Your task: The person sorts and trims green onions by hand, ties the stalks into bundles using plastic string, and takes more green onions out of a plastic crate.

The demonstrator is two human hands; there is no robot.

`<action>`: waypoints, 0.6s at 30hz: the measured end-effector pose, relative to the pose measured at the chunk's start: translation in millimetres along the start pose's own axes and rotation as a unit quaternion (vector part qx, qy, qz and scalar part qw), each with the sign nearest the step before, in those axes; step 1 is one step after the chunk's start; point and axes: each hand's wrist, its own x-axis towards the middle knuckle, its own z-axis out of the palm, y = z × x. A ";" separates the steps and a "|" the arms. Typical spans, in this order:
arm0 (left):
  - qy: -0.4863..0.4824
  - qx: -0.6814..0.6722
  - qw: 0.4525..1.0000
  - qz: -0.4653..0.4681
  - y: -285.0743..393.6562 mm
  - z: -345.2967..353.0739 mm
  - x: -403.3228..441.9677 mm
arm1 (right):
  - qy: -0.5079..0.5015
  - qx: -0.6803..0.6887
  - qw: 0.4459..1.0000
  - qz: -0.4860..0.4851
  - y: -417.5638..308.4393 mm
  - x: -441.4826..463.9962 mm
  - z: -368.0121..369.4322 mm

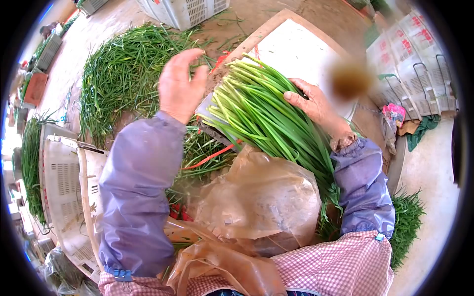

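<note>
A large bunch of long green stalks lies slantwise before me, its pale ends at the upper left and its leaves hanging toward my right sleeve. Under the pale ends shows the edge of a grey metal plate. My right hand rests against the right side of the bunch, thumb and fingers apart. My left hand is raised to the left of the pale ends, fingers spread and curved, with nothing in it. Below the bunch, a clear plastic sheet covers my lap.
A white board with a wooden rim lies beyond the bunch. Loose green leaves are heaped on the floor at left. White crates stand at left, at the top and at right. More greens lie at lower right.
</note>
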 end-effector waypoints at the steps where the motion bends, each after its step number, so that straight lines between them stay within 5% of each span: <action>1: -0.023 0.007 0.998 0.051 20.5 3.2 3.8 | -0.002 -0.001 1.000 -0.001 -1.6 0.0 -0.4; 8: -0.125 0.033 0.985 0.117 64.4 35.0 -5.6 | -0.014 -0.005 1.000 0.027 -7.0 2.5 -2.5; 10: -0.131 0.050 0.990 0.018 65.5 36.5 -9.3 | -0.018 -0.004 0.999 0.029 -10.8 2.2 -2.3; 18: -0.169 0.107 0.972 -0.121 75.8 60.3 -8.1 | 0.014 -0.117 0.992 -0.036 -7.2 2.4 6.3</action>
